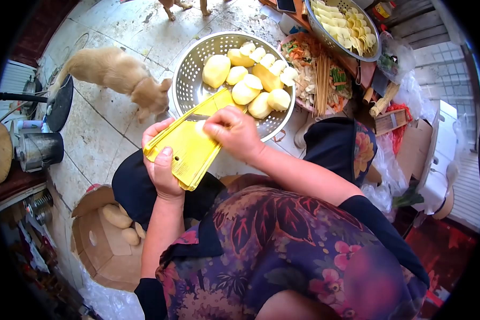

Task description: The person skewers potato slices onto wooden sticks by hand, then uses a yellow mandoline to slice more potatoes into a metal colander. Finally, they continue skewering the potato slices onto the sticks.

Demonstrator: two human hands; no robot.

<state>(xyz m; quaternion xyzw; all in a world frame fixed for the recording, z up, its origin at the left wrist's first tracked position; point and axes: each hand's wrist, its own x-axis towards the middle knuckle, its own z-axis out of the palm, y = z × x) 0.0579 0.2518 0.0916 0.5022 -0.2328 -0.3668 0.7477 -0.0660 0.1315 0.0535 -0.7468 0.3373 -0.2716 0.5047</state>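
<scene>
My left hand [164, 165] is closed around the lower end of a yellow mandoline slicer [189, 152], which slants upward over the rim of a metal colander [182, 88]. On the slicer's face, beside its blade, my right hand [233, 130] has its fingers bent together over a pale potato piece [200, 127]. Most of that piece is hidden under the fingers. Several peeled potatoes [216, 71] lie in the colander, and a row of pale potato slices [266, 60] rests over those on the right.
A second colander [376, 56] with many potato slices stands at the upper right. Wooden skewers [321, 85] lie across a basin of peelings and scraps [304, 64]. A tan dog [109, 72] stands left of the colander. Unpeeled potatoes [116, 216] sit in a cardboard box [90, 261] at lower left.
</scene>
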